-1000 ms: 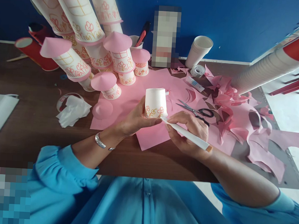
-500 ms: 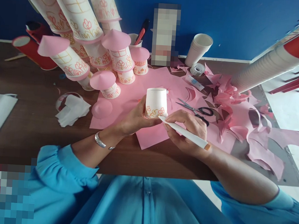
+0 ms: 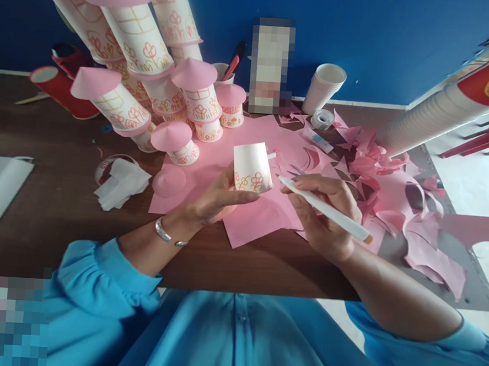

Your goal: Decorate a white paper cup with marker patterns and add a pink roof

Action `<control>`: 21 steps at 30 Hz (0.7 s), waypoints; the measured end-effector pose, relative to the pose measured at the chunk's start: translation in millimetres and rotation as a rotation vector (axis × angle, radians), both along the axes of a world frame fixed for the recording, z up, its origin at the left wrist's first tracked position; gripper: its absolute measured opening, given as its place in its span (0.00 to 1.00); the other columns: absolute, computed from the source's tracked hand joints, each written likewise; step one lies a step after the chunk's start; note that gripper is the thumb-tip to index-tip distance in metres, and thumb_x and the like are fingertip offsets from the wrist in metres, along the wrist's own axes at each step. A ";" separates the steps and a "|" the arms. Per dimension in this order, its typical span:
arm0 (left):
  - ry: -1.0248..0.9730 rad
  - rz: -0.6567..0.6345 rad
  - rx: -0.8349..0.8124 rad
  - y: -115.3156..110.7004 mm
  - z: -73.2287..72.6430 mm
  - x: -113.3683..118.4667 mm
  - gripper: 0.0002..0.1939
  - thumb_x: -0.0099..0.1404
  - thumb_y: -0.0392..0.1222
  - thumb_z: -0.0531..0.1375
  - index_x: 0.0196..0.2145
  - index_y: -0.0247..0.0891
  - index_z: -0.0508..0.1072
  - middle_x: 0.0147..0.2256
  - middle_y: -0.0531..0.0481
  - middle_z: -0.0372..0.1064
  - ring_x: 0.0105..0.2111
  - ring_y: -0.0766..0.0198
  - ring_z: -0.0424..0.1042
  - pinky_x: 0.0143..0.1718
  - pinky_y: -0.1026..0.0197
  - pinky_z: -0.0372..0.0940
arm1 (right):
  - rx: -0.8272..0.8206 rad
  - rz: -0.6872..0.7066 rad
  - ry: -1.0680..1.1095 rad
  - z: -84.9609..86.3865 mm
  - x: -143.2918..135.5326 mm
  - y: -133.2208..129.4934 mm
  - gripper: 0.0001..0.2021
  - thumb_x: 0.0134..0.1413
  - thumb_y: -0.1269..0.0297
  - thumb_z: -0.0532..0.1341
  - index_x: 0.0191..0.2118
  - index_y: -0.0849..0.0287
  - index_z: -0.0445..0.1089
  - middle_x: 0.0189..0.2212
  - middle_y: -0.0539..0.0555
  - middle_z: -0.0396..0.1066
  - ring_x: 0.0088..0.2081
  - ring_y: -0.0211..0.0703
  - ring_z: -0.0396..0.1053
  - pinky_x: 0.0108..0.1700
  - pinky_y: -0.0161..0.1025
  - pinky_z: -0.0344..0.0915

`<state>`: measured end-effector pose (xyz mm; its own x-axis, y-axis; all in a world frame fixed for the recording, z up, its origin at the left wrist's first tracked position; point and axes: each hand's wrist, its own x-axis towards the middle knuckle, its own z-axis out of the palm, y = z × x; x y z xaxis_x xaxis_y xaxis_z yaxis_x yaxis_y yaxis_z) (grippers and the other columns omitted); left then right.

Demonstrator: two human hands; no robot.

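Observation:
My left hand (image 3: 216, 195) grips a white paper cup (image 3: 251, 164), tilted, with its narrower end up. Red and mustard flowers are drawn along the cup's lower part. My right hand (image 3: 327, 215) is closed around a white marker (image 3: 329, 210) with a brownish-orange tip and end. The marker's tip points at the cup from the right, a small gap apart from it. Under both hands lie pink paper sheets (image 3: 241, 232). Scissors (image 3: 298, 170) lie mostly hidden behind my right hand.
Decorated cup towers with pink cone roofs (image 3: 150, 56) stand at the back left. Stacked white cups (image 3: 322, 88), a tape roll (image 3: 322, 119) and a small tube (image 3: 318, 139) are at the back. Pink scraps (image 3: 417, 204) and a long cup stack (image 3: 435, 114) fill the right. White tissue (image 3: 122, 184) lies left.
My right hand has drawn the marker back to the right, away from the cup. The cup has turned and tilted in my left hand. The view has shifted slightly.

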<state>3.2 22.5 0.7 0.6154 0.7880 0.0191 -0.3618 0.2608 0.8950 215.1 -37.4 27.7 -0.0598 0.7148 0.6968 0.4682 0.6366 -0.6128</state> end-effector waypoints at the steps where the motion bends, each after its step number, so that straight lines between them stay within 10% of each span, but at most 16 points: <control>1: -0.001 0.003 0.000 0.1 -0.4 -0.1 0.42 0.58 0.47 0.78 0.68 0.48 0.71 0.63 0.41 0.76 0.68 0.42 0.68 0.68 0.42 0.65 | -0.016 -0.015 0.018 -1.9 0.2 0.8 0.06 0.69 0.66 0.68 0.48 0.54 0.73 0.39 0.53 0.83 0.39 0.46 0.85 0.40 0.43 0.82; 8: -0.065 0.021 0.017 -1.0 3.8 2.5 0.34 0.63 0.47 0.74 0.65 0.48 0.74 0.63 0.43 0.75 0.64 0.44 0.73 0.68 0.43 0.66 | -0.011 -0.016 -0.011 -2.8 -1.2 1.4 0.06 0.68 0.67 0.69 0.48 0.54 0.74 0.40 0.52 0.84 0.39 0.44 0.85 0.39 0.39 0.81; 21: 0.002 -0.002 -0.008 -1.1 -0.7 0.3 0.51 0.58 0.44 0.78 0.74 0.52 0.62 0.70 0.41 0.67 0.64 0.41 0.72 0.68 0.40 0.64 | 0.033 0.076 -0.045 -1.0 -4.1 -0.4 0.10 0.68 0.71 0.67 0.51 0.51 0.75 0.42 0.51 0.84 0.42 0.45 0.86 0.43 0.42 0.84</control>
